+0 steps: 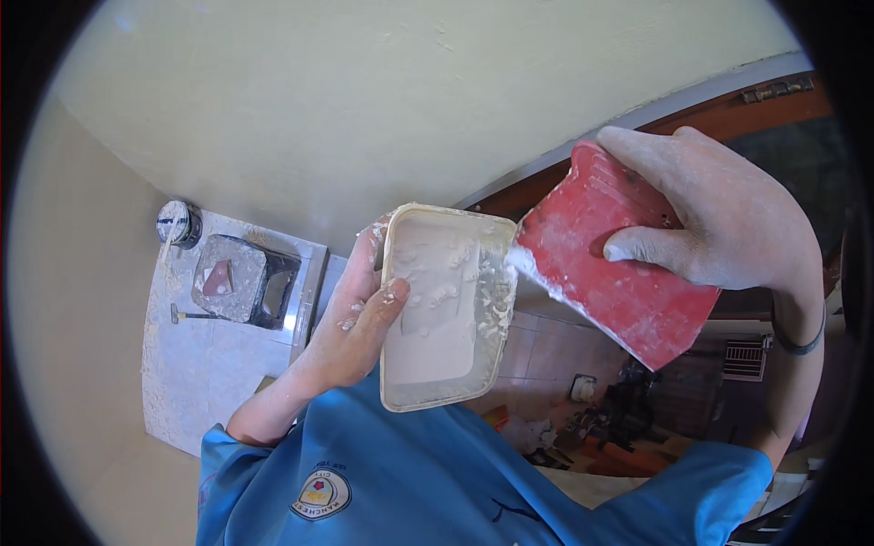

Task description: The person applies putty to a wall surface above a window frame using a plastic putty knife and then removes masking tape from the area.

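My left hand (364, 318) is closed round the left side of a pale rectangular plastic tub (393, 364), its thumb over the rim. White wall filler (432, 341) lies in the tub, with lumps stuck along the inside of its right wall. In my right hand (719, 209) is a wide red plastic putty spreader (628, 273), gripped with the thumb on its near face and the fingers behind. A white dab of filler (523, 259) sits on the spreader's left corner, right at the tub's rim. Dried filler dusts both hands.
A pale wall (364, 100) rises in front. Lower left, a spattered white surface (228, 346) carries a dark bucket (179, 225), a grey block-like container (223, 282) with a reddish piece on top, and a small handled tool (196, 317). A brown wooden frame (783, 114) stands at right, with clutter below.
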The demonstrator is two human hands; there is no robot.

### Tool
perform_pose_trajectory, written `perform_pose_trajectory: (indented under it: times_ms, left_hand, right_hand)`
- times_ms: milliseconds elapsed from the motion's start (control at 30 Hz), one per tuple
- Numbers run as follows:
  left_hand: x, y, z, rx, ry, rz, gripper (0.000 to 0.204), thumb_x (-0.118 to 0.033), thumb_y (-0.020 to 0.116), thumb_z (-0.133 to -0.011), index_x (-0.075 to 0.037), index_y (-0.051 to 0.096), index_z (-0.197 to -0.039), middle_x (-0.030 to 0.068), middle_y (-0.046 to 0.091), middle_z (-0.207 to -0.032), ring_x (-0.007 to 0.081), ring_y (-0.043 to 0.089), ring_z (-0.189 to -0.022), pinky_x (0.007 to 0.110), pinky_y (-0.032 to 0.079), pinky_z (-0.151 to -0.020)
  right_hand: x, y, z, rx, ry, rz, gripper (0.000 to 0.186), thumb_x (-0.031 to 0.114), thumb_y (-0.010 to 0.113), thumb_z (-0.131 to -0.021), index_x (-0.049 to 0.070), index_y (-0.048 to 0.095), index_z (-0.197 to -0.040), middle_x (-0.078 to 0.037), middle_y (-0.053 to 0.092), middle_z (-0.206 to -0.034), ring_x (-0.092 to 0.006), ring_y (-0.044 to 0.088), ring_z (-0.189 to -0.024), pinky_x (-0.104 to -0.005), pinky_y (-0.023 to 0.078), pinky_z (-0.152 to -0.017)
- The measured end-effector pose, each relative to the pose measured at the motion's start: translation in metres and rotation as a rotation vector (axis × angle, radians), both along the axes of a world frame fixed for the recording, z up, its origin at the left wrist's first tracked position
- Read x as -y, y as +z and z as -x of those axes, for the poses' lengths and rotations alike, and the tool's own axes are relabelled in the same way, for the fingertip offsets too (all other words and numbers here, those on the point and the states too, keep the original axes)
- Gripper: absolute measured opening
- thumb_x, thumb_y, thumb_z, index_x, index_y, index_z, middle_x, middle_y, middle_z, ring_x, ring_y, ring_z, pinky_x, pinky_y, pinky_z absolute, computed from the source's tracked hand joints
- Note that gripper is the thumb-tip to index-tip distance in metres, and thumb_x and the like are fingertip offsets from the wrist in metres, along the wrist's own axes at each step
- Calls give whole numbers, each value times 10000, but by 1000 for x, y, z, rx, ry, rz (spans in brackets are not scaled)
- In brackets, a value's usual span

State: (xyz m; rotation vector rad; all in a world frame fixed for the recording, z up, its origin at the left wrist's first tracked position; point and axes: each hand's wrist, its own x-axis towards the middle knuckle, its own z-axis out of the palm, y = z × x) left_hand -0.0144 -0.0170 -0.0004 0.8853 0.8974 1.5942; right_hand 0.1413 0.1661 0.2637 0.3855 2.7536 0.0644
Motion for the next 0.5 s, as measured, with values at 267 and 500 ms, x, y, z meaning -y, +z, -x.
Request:
perform_pose_trajectory:
  times_ms: [267,500]
  left_hand:
    - [1,2,9,28,-12,23,581,-242,494,-1109,21,308,-1593,145,496,-1495,198,437,-1412,362,341,-1192]
    - [-4,-2,9,55,-46,142,489,-203,458,-1129,12,358,-1556,130,531,-1457,168,467,-1373,335,371,-1163]
  right_hand:
    - [6,-14,8,233,-301,269,454,325,832,-871,34,597,-1129,-182,689,-874,-396,696,-792,-428,540,-705]
    - [-3,-34,-3,207,-447,520,345,221,770,-882,-15,604,-1071,-217,708,-886,-397,719,-842,-438,556,-736]
